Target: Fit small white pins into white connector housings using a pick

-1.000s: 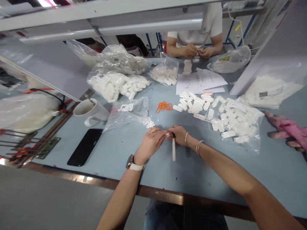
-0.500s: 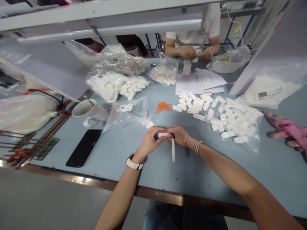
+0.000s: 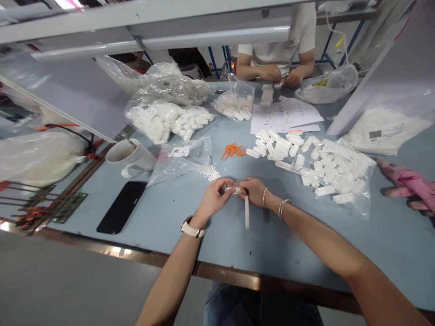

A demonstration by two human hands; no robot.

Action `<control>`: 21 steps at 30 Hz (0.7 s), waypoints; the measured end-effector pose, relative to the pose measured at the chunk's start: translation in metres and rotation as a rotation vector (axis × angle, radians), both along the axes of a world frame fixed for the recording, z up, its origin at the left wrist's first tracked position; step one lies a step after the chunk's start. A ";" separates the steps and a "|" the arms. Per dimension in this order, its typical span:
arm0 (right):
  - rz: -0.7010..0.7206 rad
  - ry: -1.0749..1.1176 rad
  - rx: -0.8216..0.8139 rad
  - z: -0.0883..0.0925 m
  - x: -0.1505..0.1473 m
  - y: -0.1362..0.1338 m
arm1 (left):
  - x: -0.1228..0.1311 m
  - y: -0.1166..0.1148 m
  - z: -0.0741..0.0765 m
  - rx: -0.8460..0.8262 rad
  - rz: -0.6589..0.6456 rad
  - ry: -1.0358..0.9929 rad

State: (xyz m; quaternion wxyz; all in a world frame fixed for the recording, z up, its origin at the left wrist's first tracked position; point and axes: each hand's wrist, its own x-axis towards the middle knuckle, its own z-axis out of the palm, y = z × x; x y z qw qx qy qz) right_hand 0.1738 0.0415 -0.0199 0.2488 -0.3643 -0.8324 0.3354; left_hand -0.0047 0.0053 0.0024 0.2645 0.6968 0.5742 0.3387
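Note:
My left hand [image 3: 213,199] pinches one end of a small white plastic piece [image 3: 234,190], with a row of small marks along its side. My right hand [image 3: 253,192] is closed at the piece's other end. From under its fingers a slim white handle [image 3: 247,215] hangs toward the table's front edge; the tool's tip is hidden. Just beyond my left hand lies a small heap of tiny white parts [image 3: 211,173], by the mouth of a clear plastic bag [image 3: 180,158]. Several orange frame-shaped parts [image 3: 233,151] are piled farther back.
White plastic pieces [image 3: 277,145] lie loose beside an open bag of them [image 3: 343,170]. Other filled bags [image 3: 163,120] and paper sheets [image 3: 285,115] are behind. At left are a mug [image 3: 127,156] and a black phone [image 3: 121,208]. A co-worker's hands [image 3: 282,74] work opposite.
The white piece has turned slightly between my fingers, and the marks on its side look different. Both hands keep nearly the same place; the whole view has shifted a little.

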 end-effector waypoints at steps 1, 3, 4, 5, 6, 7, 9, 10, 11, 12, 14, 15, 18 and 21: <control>0.003 -0.005 -0.007 0.001 0.000 0.000 | -0.005 0.001 0.000 -0.003 0.024 -0.034; 0.016 -0.011 -0.022 0.003 0.000 -0.001 | -0.017 0.004 0.000 0.017 0.122 -0.087; 0.023 -0.016 -0.029 0.004 0.000 -0.001 | -0.024 0.005 -0.001 0.025 0.185 -0.096; 0.028 -0.021 -0.034 0.004 -0.001 -0.001 | -0.029 0.006 -0.001 0.025 0.241 -0.081; 0.029 -0.024 -0.039 0.005 -0.001 -0.001 | -0.034 0.007 -0.002 0.020 0.285 -0.046; 0.028 -0.025 -0.042 0.005 -0.001 -0.001 | -0.038 0.008 -0.003 0.018 0.311 0.004; 0.022 -0.020 -0.045 0.004 -0.001 -0.001 | -0.042 0.009 -0.005 0.034 0.313 0.119; 0.021 -0.014 -0.045 0.003 -0.001 -0.001 | -0.043 0.010 -0.006 0.056 0.292 0.170; 0.021 -0.009 -0.045 0.002 -0.001 0.000 | -0.042 0.010 -0.008 0.084 0.264 0.214; 0.021 -0.004 -0.045 0.001 -0.002 0.000 | -0.041 0.010 -0.009 0.113 0.232 0.251; 0.024 0.000 -0.045 0.000 -0.002 0.000 | -0.037 0.010 -0.012 0.166 0.177 0.311; 0.026 -0.001 -0.044 -0.001 -0.002 0.001 | -0.035 0.010 -0.013 0.188 0.160 0.340; 0.033 -0.006 -0.037 -0.001 -0.001 0.002 | -0.031 0.010 -0.016 0.242 0.149 0.419; 0.028 0.000 -0.032 0.000 -0.001 0.002 | -0.030 0.010 -0.016 0.258 0.151 0.395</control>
